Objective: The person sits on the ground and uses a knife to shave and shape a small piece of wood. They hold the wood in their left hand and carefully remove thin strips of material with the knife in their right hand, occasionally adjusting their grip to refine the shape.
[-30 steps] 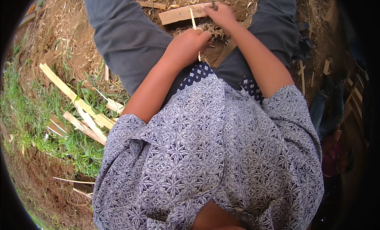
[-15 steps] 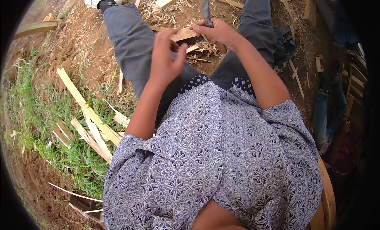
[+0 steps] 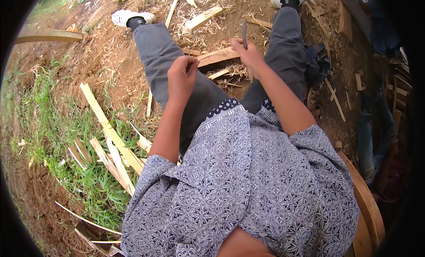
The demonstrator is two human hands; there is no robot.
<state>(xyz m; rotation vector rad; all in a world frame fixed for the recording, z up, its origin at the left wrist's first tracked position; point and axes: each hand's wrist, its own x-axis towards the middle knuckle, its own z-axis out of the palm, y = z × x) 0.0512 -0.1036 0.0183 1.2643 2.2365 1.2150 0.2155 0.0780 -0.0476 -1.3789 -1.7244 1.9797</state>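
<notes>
My right hand (image 3: 251, 57) is closed round a knife (image 3: 245, 33) with a dark, narrow blade that points away from me. Part of its wooden handle shows below the fist. Over my left thigh, my left hand (image 3: 182, 77) is closed, thumb and fingertips drawn together. Whatever is in that pinch, if anything, is too small to make out. Between the two hands, a pale wooden block (image 3: 219, 57) lies on the ground between my legs, apparently beyond both hands. Thin shavings (image 3: 230, 75) are scattered just below it.
Pale wooden strips (image 3: 110, 128) lie on the grass to my left. Another short board (image 3: 202, 18) rests on the shaving-strewn soil ahead. A curved wooden piece (image 3: 48, 35) is at the far left. Someone's legs in blue jeans (image 3: 367, 137) show at the right, near stacked wood.
My left hand's spread fingers have come together. The right hand has turned, so the blade stands straighter. A thin strip seen beside the right hand no longer shows. The view has shifted, revealing both shoes.
</notes>
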